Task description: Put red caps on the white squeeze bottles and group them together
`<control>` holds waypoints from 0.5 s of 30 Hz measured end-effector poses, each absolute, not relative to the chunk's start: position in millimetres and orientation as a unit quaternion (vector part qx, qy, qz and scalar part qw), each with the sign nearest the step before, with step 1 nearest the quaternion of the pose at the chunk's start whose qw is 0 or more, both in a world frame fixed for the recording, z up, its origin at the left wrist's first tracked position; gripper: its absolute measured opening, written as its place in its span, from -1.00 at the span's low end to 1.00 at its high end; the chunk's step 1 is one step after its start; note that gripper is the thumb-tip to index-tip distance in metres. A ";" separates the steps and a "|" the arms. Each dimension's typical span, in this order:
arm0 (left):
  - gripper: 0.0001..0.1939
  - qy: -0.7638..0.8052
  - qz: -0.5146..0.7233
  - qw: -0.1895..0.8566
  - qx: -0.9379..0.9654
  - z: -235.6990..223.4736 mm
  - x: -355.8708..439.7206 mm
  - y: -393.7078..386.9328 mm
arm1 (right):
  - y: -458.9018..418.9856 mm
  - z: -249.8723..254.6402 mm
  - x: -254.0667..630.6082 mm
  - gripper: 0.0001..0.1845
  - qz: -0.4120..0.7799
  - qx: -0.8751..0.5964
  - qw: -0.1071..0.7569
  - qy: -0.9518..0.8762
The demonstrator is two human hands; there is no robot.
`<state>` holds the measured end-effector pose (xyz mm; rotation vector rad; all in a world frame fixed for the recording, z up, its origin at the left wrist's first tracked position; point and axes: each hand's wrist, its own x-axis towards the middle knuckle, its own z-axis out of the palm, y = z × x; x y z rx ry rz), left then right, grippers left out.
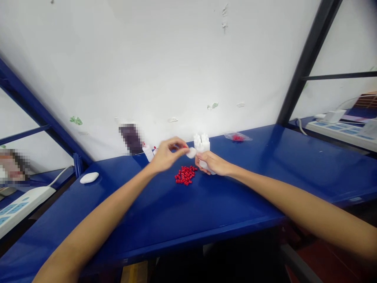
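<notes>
My right hand (pixel 212 162) is wrapped round a bunch of small white bottles (pixel 202 144) that stand upright on the blue table (pixel 182 212). My left hand (pixel 167 154) is pinched just left of them, with a small red piece at its fingertips and a white cap-like part (pixel 191 152) beside the fingers. A pile of several small red caps (pixel 185 175) lies on the table just below both hands.
Two more white bottles (pixel 148 152) lie at the back by the white wall. A clear bag with red pieces (pixel 237 137) sits back right. A white oval object (pixel 89 177) lies at the left. Power strips (pixel 20 202) rest on both side tables, and a dark frame post (pixel 306 63) rises at right.
</notes>
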<state>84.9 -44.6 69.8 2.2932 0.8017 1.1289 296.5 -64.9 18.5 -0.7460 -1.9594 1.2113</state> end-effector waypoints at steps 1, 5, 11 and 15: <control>-0.75 0.315 0.417 0.200 0.829 76.4 71.9 -35.3 | -65.1 18.8 296.2 -0.36 0.459 -0.299 0.359 -0.756; -0.74 0.450 0.407 -0.042 0.794 90.9 15.5 1.2 | -67.3 18.6 294.9 -0.39 0.413 -0.311 0.368 -0.773; -0.67 0.526 0.324 -0.135 0.775 78.8 -19.0 26.2 | -74.0 18.5 291.1 -0.52 0.337 -0.347 0.369 -0.794; -0.65 0.528 0.291 -0.142 0.785 69.9 -19.3 29.5 | -77.3 20.0 293.6 -0.49 0.230 -0.391 0.402 -0.796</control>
